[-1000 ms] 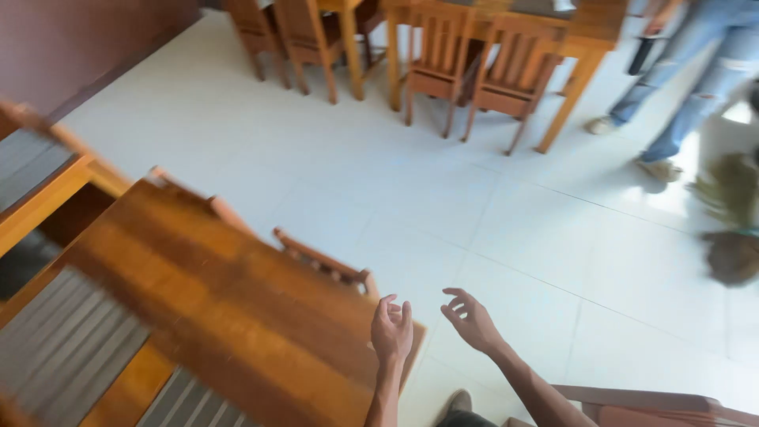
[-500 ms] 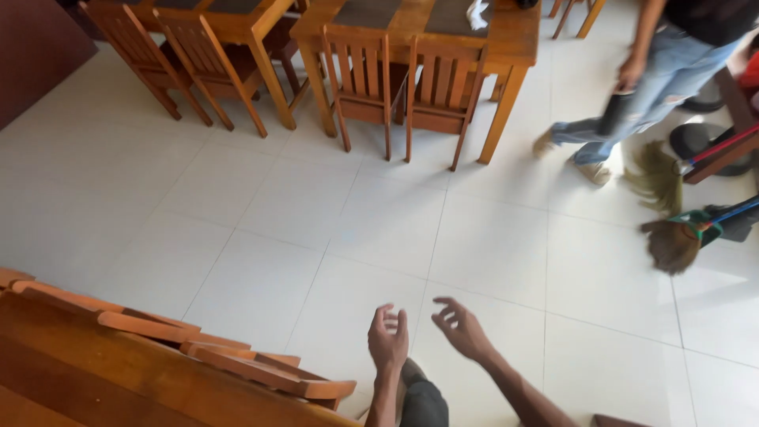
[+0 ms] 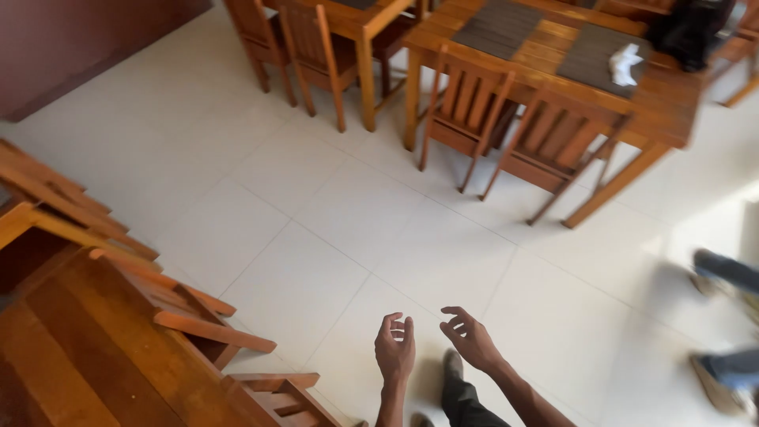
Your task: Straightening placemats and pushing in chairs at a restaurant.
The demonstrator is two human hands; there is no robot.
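Note:
My left hand (image 3: 394, 348) and my right hand (image 3: 472, 340) hang in front of me above the white tiled floor (image 3: 332, 229), fingers loosely curled and apart. Neither hand holds or touches anything. Below them I see my dark trouser leg and shoe (image 3: 455, 387). The nearest furniture is a wooden chair (image 3: 205, 324) at my lower left, tucked against a wooden table (image 3: 79, 356).
A wooden dining table (image 3: 553, 63) with dark placemats, a white crumpled cloth (image 3: 624, 63) and a black bag (image 3: 688, 32) stands ahead, with chairs (image 3: 466, 111) pushed in. Another person's legs and shoes (image 3: 723, 324) are at the right edge. A dark wall (image 3: 71, 39) runs at upper left.
The view has swung across the room. The far dining table now looks closer, the near table sits at lower left, and the person has shifted to the right edge. My hands stay empty.

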